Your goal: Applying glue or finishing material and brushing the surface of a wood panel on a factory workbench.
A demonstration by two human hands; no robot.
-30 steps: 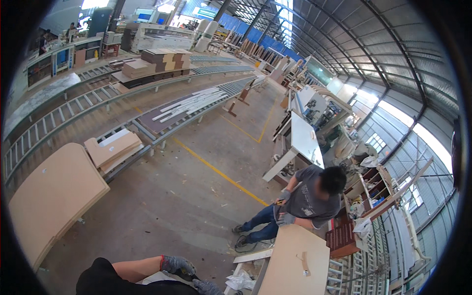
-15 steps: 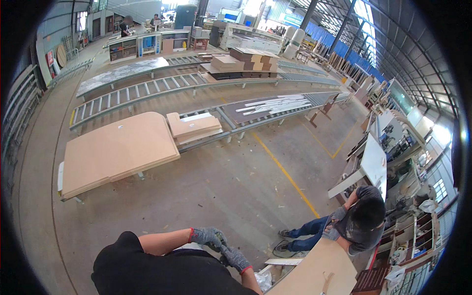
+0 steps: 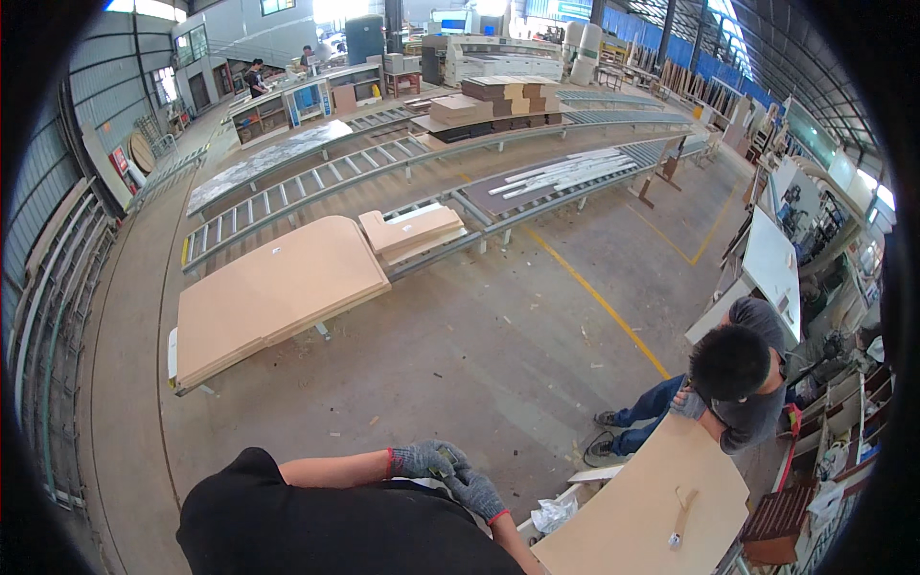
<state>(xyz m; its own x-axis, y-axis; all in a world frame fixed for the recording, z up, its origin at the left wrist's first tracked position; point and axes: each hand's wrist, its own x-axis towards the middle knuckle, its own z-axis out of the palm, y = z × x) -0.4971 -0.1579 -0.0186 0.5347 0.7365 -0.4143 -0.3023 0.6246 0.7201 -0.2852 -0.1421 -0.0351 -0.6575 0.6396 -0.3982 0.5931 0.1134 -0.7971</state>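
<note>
1. Two hands in grey knitted gloves with red cuffs meet just left of the tan board: the left hand (image 3: 418, 460) lies farther from it, the right hand (image 3: 477, 494) nearer.
2. Both hands are pressed together with fingers curled; whether either one pinches anything cannot be told.
3. One small yellow-green item (image 3: 447, 454) shows between the gloves, left of the tan board; it is too small to identify.
4. The tan board (image 3: 652, 470) lies flat, bearing a bent tan strip (image 3: 684, 513) on its near part.
5. Crumpled clear plastic (image 3: 554, 515) sits just beside the tan board's left edge.
6. A co-worker (image 3: 752, 383) in a grey shirt and blue jeans leans over the tan board's far end, a gloved hand (image 3: 687, 402) at its edge.
7. Beyond the tan board and that person stands a white worktop (image 3: 774, 264).
8. Right of the tan board is a dark reddish-brown slatted piece (image 3: 781, 513).
9. Well apart from the tan board, to its left and beyond, large stacked tan panels (image 3: 278, 292) rest near smaller cut panels (image 3: 412, 230).
10. Farther beyond the tan board, white strips (image 3: 570, 174) lie on a roller conveyor (image 3: 647, 153).
</note>
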